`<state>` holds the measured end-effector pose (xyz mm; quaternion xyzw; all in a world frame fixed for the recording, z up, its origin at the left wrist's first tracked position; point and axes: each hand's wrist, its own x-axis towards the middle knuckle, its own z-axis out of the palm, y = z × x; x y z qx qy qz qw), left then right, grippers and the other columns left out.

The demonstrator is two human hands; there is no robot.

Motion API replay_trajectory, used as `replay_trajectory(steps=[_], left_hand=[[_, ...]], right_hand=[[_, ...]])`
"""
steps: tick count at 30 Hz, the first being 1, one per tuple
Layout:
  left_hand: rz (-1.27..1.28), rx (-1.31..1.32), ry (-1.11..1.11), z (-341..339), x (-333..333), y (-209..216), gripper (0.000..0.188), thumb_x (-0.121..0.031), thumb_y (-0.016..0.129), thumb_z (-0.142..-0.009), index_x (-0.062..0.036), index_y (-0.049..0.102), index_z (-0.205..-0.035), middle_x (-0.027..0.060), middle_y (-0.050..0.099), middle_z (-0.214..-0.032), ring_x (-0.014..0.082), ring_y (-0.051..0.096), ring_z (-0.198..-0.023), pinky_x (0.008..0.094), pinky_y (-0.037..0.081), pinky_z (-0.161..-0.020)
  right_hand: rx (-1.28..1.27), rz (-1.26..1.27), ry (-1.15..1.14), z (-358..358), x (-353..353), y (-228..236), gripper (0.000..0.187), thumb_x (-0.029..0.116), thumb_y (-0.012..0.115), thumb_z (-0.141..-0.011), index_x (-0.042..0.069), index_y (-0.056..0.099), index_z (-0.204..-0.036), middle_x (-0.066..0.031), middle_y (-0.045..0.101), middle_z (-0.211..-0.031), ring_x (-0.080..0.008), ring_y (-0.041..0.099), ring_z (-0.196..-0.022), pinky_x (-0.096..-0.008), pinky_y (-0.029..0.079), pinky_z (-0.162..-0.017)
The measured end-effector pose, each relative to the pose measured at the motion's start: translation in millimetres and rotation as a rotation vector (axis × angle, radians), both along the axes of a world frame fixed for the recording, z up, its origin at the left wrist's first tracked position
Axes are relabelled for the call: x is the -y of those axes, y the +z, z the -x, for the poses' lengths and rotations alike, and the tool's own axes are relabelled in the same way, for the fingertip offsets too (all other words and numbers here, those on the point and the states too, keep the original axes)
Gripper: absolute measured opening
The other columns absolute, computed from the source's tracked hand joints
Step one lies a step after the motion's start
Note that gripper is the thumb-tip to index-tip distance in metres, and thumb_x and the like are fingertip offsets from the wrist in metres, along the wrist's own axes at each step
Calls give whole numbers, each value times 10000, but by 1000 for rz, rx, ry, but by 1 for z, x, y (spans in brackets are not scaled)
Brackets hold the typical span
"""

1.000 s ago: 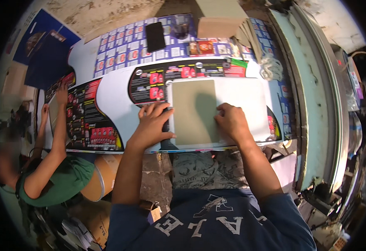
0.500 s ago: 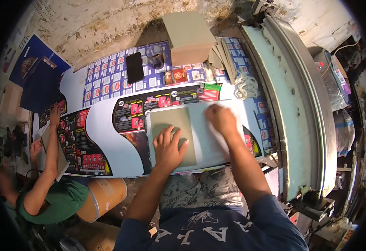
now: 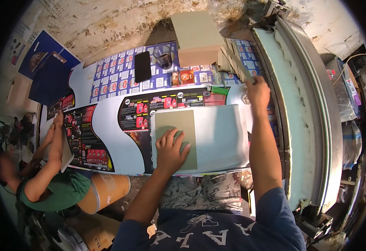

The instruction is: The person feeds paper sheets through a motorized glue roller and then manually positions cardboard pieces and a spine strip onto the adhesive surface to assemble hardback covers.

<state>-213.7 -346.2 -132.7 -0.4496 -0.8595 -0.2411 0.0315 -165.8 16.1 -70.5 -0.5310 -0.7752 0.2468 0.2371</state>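
Note:
My left hand (image 3: pixel 172 150) lies with its fingers spread on a grey-green board (image 3: pixel 175 121). That board rests on the left part of a larger pale blue-white sheet (image 3: pixel 220 138). Out at the right, my right hand (image 3: pixel 258 94) is closed on the near end of a narrow grey cardboard strip (image 3: pixel 238 62). More cardboard strips (image 3: pixel 223 62) lean in a bunch at the strip's left, beside a tall block of stacked boards (image 3: pixel 195 31). A white cloth (image 3: pixel 245 95) is mostly hidden behind my right hand.
A black phone (image 3: pixel 142 67), a drinking glass (image 3: pixel 163 57), a small red box (image 3: pixel 186 76) and a green cutter-like item (image 3: pixel 219 90) lie at the back. A long metal-edged machine (image 3: pixel 312 113) stands right. At left, a co-worker's hands (image 3: pixel 57 119) are over the printed sheets.
My right hand has left the pale sheet, moving right and away from me to the cardboard strips, and has gripped one. My left hand stays on the board. The view has shifted slightly.

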Motion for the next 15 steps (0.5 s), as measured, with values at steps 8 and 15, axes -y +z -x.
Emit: replay_trajectory(steps=[8, 15], left_hand=[[-29, -33, 17, -4, 1, -4, 452, -319, 696, -908, -71, 644, -1283, 155, 527, -1389, 355, 483, -1302, 513, 344, -1066], [-61, -20, -5, 1, -3, -7, 432, -295, 693, -916, -65, 644, -1277, 150, 525, -1403, 349, 476, -1322, 511, 333, -1078]], right_hand=[[-784, -49, 246, -38, 26, 83, 239, 152, 690, -990, -40, 696, -1133, -103, 744, -971, -145, 676, -880, -275, 522, -870], [-524, 558, 718, -11, 78, 16, 268, 81, 740, -934, -24, 625, -1151, -71, 726, -918, -109, 655, -807, -268, 534, -692]])
